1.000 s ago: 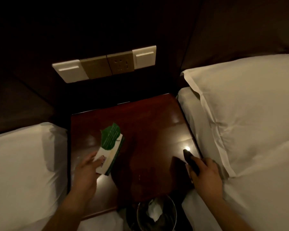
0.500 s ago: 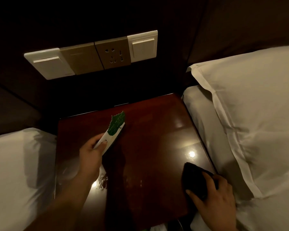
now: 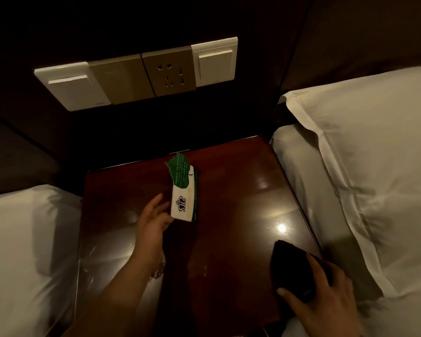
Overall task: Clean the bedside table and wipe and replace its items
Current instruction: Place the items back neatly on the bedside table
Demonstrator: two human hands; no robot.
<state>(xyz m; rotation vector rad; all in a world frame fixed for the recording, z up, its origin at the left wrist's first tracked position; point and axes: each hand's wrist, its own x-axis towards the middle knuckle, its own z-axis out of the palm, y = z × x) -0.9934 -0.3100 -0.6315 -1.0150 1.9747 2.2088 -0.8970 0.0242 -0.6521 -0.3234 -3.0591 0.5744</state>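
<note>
The left hand [image 3: 153, 222] pinches the near edge of a white-and-green card [image 3: 184, 190], which reaches out beyond its fingertips over the desk [image 3: 241, 190]. The right hand [image 3: 326, 300] grips a dark cloth [image 3: 292, 268] lying on the desk under and just ahead of its fingers.

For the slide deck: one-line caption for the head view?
Left hand holds a green-and-white card over the bedside table while right hand grips a dark cloth near its right edge.

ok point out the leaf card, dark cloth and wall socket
leaf card [image 3: 183, 206], head view, white face by logo
dark cloth [image 3: 289, 262], head view, its bare far fold
wall socket [image 3: 168, 74], head view, plate centre
</note>
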